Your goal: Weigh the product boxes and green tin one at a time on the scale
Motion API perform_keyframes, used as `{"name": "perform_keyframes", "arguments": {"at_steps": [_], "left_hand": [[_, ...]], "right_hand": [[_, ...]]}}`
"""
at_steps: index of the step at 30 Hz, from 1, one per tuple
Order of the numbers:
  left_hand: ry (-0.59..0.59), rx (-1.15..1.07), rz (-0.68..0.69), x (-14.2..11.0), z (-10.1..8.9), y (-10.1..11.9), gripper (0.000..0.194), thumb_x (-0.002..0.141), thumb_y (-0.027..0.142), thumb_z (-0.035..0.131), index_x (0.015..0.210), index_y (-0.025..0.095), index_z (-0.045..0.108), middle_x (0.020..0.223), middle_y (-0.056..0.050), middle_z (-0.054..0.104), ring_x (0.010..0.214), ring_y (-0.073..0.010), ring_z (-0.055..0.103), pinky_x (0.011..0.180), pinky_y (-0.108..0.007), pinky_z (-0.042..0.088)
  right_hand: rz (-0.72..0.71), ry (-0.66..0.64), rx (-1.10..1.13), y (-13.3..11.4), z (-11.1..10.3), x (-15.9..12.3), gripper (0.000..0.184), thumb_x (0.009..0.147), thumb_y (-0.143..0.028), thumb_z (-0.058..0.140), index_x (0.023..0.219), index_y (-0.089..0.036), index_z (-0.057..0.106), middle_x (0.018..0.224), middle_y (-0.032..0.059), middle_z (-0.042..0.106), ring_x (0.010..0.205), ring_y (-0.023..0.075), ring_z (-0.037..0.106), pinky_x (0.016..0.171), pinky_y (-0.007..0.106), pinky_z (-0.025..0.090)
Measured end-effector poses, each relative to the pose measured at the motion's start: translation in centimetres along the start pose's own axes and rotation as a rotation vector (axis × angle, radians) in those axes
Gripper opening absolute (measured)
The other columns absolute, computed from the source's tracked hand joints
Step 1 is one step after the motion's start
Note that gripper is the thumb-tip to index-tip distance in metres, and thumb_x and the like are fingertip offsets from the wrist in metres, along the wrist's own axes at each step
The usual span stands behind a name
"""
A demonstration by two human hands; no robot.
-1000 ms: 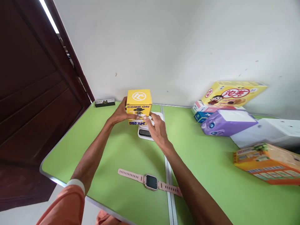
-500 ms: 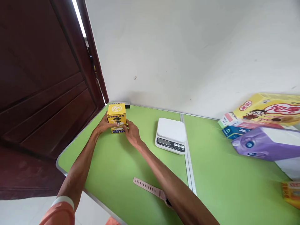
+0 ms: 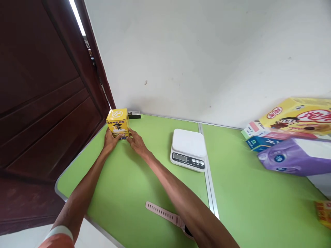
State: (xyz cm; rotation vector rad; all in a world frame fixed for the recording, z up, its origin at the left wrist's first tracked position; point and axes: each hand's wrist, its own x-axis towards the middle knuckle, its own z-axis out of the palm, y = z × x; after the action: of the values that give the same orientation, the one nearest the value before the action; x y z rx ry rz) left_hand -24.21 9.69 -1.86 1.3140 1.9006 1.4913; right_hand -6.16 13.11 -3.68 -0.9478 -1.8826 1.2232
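A yellow cardboard box [image 3: 117, 119] with "COME ON" printed on it stands upright at the far left corner of the green table. My left hand [image 3: 111, 140] is closed on its lower left side, thumb across the front. At the lower right side of the box, my right hand [image 3: 136, 141] grips it with thumb and fingers. Just behind the box lies a flat black and grey box [image 3: 134, 114], partly hidden. A white kitchen scale [image 3: 188, 148] sits to the right of my hands. Closer to me is a pink-strapped watch [image 3: 162, 212], partly covered by my right forearm.
On the right lie a yellow snack box [image 3: 297, 115], a blue and pink carton [image 3: 261, 137], a purple tissue pack [image 3: 292, 158] and an orange packet [image 3: 324, 212]. A metal seam [image 3: 209, 179] crosses the green table [image 3: 240, 193]. A dark door [image 3: 38, 103] borders the left; a wall rises behind.
Both hands have moved the yellow box left and back into the corner, and it sits lower in their grip. More of the flat box behind shows. The view has shifted slightly.
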Motion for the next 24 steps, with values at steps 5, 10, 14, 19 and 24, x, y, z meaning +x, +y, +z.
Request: {"name": "perform_keyframes", "arguments": {"at_steps": [5,10,14,19,24], "left_hand": [[-0.011,-0.060,-0.040,3.8,0.5,-0.7,0.067,0.057,0.032,0.100,0.114,0.020,0.066,0.121,-0.013,0.083,0.117,-0.0377,0.080,0.111,-0.056,0.063],[-0.103,-0.154,-0.009,6.7,1.5,-1.2,0.073,0.053,0.037,0.102,0.115,0.020,0.066,0.127,-0.015,0.083,0.121,-0.0351,0.079,0.114,-0.055,0.062],[-0.176,-0.222,-0.022,8.1,1.7,-1.3,0.076,0.052,0.038,0.102,0.116,0.018,0.065,0.122,-0.015,0.084,0.119,-0.0343,0.080,0.112,-0.054,0.062],[-0.194,-0.225,-0.045,8.8,2.0,-0.7,0.074,0.052,0.039,0.103,0.112,0.019,0.064,0.113,-0.013,0.085,0.119,-0.0339,0.080,0.115,-0.057,0.060],[-0.173,-0.159,-0.082,8.6,2.2,0.6,0.060,0.054,0.033,0.101,0.101,0.019,0.065,0.106,-0.013,0.085,0.114,-0.0351,0.081,0.111,-0.059,0.061]], "right_hand": [[0.049,-0.025,-0.018,0.4,-0.6,-1.3,0.060,0.103,-0.026,0.061,0.162,-0.021,0.057,0.156,0.0171,0.067,0.139,0.0314,0.068,0.120,0.053,0.056],[0.091,0.005,0.014,0.3,-1.9,-2.9,0.053,0.105,-0.026,0.060,0.157,-0.019,0.062,0.156,0.0190,0.068,0.136,0.0307,0.071,0.117,0.052,0.058],[0.079,-0.018,0.028,-0.2,-3.1,-4.1,0.049,0.106,-0.027,0.059,0.154,-0.019,0.064,0.153,0.0191,0.070,0.131,0.0300,0.073,0.113,0.051,0.061],[0.058,-0.073,0.000,-0.9,-3.8,-5.7,0.047,0.107,-0.028,0.057,0.152,-0.019,0.066,0.150,0.0184,0.073,0.127,0.0295,0.076,0.111,0.051,0.063],[0.007,-0.072,-0.064,-2.0,-4.4,-7.4,0.044,0.107,-0.030,0.059,0.149,-0.020,0.068,0.145,0.0181,0.076,0.123,0.0300,0.079,0.106,0.048,0.066]]}}
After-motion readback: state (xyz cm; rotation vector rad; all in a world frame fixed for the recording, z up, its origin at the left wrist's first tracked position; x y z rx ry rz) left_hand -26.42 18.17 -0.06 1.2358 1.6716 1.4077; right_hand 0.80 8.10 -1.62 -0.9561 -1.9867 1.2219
